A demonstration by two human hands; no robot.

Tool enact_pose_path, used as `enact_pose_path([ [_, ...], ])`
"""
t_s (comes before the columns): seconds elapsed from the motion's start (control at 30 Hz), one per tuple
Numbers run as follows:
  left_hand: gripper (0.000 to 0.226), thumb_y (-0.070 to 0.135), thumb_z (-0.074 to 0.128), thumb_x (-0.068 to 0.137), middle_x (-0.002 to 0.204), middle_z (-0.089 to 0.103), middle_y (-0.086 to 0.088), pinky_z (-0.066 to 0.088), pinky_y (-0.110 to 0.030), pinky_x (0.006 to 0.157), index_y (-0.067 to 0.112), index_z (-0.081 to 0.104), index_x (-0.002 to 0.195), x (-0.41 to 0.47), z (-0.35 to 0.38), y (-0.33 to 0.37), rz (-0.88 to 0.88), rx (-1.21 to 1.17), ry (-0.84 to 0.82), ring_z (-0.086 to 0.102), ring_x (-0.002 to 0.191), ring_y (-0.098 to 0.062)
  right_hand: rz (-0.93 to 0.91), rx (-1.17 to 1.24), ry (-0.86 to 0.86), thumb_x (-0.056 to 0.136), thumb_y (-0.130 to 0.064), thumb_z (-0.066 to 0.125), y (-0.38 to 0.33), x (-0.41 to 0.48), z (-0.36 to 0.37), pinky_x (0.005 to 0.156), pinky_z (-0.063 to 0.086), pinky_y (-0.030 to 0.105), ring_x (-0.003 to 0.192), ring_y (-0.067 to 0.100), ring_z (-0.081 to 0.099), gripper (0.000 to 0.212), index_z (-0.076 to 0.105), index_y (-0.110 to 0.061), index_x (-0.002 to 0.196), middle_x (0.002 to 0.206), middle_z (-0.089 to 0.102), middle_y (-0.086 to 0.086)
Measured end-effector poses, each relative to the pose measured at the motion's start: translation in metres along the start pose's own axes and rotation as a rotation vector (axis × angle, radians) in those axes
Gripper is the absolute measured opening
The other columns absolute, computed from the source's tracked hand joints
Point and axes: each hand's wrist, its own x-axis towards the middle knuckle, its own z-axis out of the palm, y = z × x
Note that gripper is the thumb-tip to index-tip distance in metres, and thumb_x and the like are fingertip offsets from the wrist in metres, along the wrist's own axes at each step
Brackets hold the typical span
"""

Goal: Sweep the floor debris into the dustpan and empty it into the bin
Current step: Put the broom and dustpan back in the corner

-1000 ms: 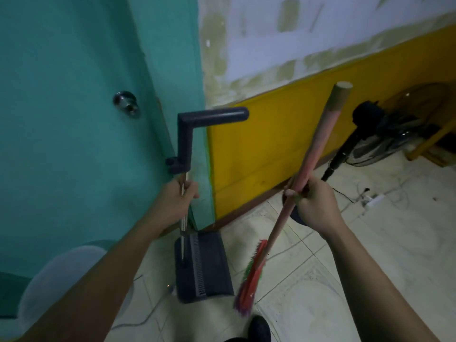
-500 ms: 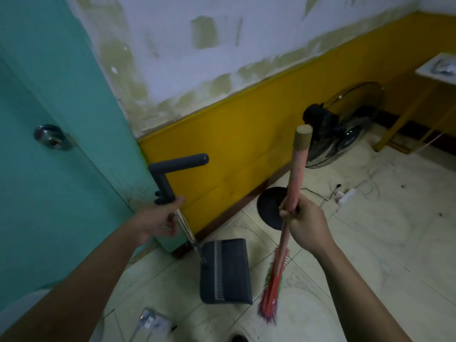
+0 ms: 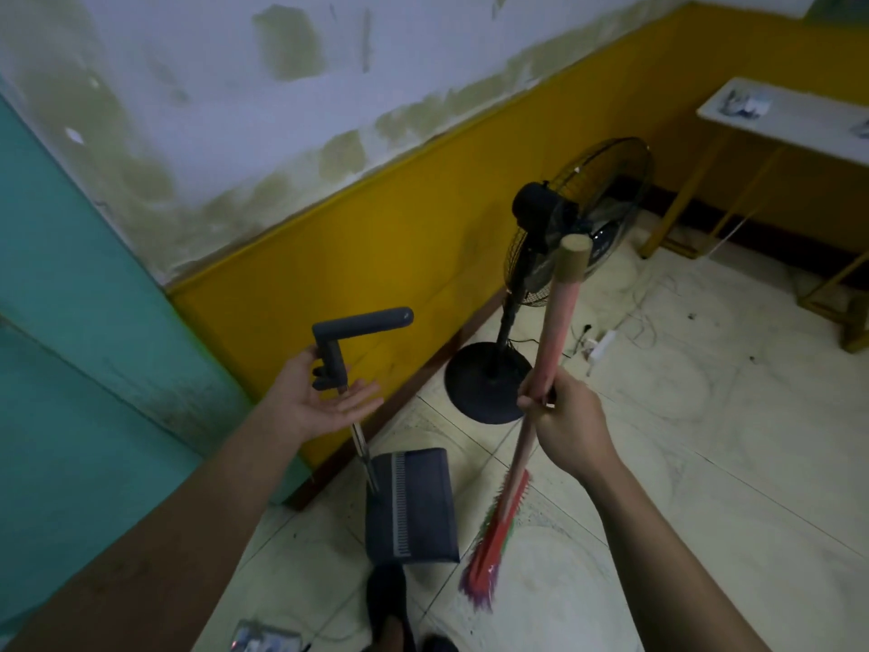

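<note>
A dark grey long-handled dustpan (image 3: 410, 505) stands on the tiled floor by the yellow wall. Its thin metal pole rises to an L-shaped grip (image 3: 362, 320). My left hand (image 3: 324, 400) is palm up with fingers spread, and the pole leans against the palm just under the grip. My right hand (image 3: 566, 418) is closed around the pink handle of a broom (image 3: 541, 383). The broom's red and multicoloured bristles (image 3: 486, 564) hang just right of the dustpan. No bin is in view.
A black standing fan (image 3: 566, 218) with a round base (image 3: 489, 383) stands by the wall behind the broom. A white power strip (image 3: 602, 344) and cables lie on the floor. A white table (image 3: 794, 122) on yellow legs is far right. A teal door (image 3: 70, 322) is at left, and my dark shoe (image 3: 386, 604) is below the dustpan.
My left hand has opened from its grasp on the dustpan pole and now lies palm up against it. The view has swung right, bringing in the fan and the table.
</note>
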Motion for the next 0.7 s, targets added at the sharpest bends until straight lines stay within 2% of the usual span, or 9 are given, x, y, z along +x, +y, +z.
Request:
enact_pose_path([
  [0.1, 0.052, 0.023, 0.063, 0.095, 0.146, 0.036, -0.024, 0.056, -0.056, 0.079, 0.007, 0.040, 0.139, 0.013, 0.013, 0.009, 0.032, -0.257, 0.033, 0.045, 0.129, -0.045, 0.028, -0.008, -0.004, 0.085, -0.008, 0.062, -0.004, 0.010, 0.012, 0.060, 0.042, 0.019, 0.073, 0.006, 0.057, 0.010, 0.060, -0.018, 0.086, 0.078, 0.062, -0.004],
  [0.17, 0.056, 0.014, 0.060, 0.097, 0.155, 0.022, -0.023, 0.055, -0.044, 0.093, 0.005, 0.033, 0.145, 0.022, 0.019, 0.015, 0.057, -0.370, 0.080, 0.024, 0.144, -0.042, 0.042, -0.031, -0.013, 0.085, -0.009, 0.063, -0.010, 0.019, 0.021, 0.060, 0.043, 0.019, 0.074, 0.007, 0.058, 0.010, 0.060, -0.018, 0.085, 0.078, 0.064, -0.003],
  [0.2, 0.056, 0.013, 0.058, 0.098, 0.157, 0.020, -0.021, 0.053, -0.040, 0.096, 0.005, 0.032, 0.146, 0.027, 0.021, 0.016, 0.070, -0.368, 0.089, 0.020, 0.146, -0.039, 0.046, -0.035, -0.021, 0.085, -0.009, 0.063, -0.013, 0.023, 0.025, 0.061, 0.043, 0.019, 0.075, 0.008, 0.058, 0.009, 0.060, -0.018, 0.085, 0.078, 0.064, -0.002],
  [0.27, 0.052, 0.014, 0.056, 0.099, 0.155, 0.028, -0.018, 0.053, -0.036, 0.091, 0.006, 0.034, 0.146, 0.042, 0.018, 0.026, 0.082, -0.338, 0.077, 0.031, 0.144, -0.033, 0.050, -0.054, -0.036, 0.084, -0.009, 0.064, -0.024, 0.037, 0.039, 0.061, 0.043, 0.021, 0.075, 0.011, 0.058, 0.008, 0.061, -0.016, 0.086, 0.079, 0.065, 0.000],
  [0.33, 0.049, 0.015, 0.052, 0.101, 0.144, 0.044, -0.018, 0.052, -0.033, 0.084, 0.003, 0.035, 0.145, 0.052, 0.017, 0.026, 0.102, -0.324, 0.069, 0.049, 0.131, -0.027, 0.054, -0.057, -0.045, 0.084, -0.009, 0.064, -0.032, 0.042, 0.043, 0.060, 0.043, 0.021, 0.074, 0.011, 0.058, 0.008, 0.061, -0.016, 0.086, 0.079, 0.064, 0.000],
  [0.4, 0.047, 0.015, 0.050, 0.101, 0.124, 0.056, -0.018, 0.051, -0.034, 0.086, 0.003, 0.036, 0.144, 0.064, 0.012, 0.037, 0.092, -0.337, 0.072, 0.059, 0.115, -0.026, 0.067, -0.063, -0.060, 0.084, -0.009, 0.064, -0.039, 0.054, 0.055, 0.059, 0.042, 0.020, 0.074, 0.010, 0.058, 0.008, 0.061, -0.016, 0.086, 0.079, 0.064, 0.000],
  [0.5, 0.040, 0.024, 0.056, 0.094, 0.115, 0.060, -0.010, 0.041, -0.052, 0.098, 0.009, 0.045, 0.130, 0.080, 0.005, 0.049, -0.012, -0.183, 0.057, 0.059, 0.099, -0.028, 0.080, -0.073, -0.045, 0.083, -0.009, 0.064, -0.045, 0.067, 0.066, 0.060, 0.044, 0.020, 0.076, 0.010, 0.060, 0.009, 0.062, -0.018, 0.086, 0.079, 0.065, -0.002],
  [0.57, 0.037, 0.033, 0.061, 0.090, 0.115, 0.064, -0.005, 0.035, -0.057, 0.099, 0.013, 0.052, 0.119, 0.085, 0.003, 0.059, -0.084, -0.012, 0.035, 0.056, 0.102, -0.032, 0.087, -0.074, -0.028, 0.083, -0.010, 0.065, -0.047, 0.075, 0.072, 0.060, 0.042, 0.018, 0.077, 0.007, 0.060, 0.010, 0.063, -0.019, 0.086, 0.080, 0.066, -0.004],
  [0.7, 0.035, 0.010, 0.057, 0.096, 0.140, 0.050, -0.014, 0.038, -0.056, 0.103, 0.006, 0.046, 0.129, 0.093, 0.003, 0.068, -0.046, 0.142, 0.012, 0.048, 0.125, -0.038, 0.099, -0.060, 0.000, 0.083, -0.010, 0.066, -0.047, 0.087, 0.079, 0.061, 0.042, 0.017, 0.079, 0.007, 0.062, 0.010, 0.064, -0.020, 0.086, 0.081, 0.067, -0.005],
])
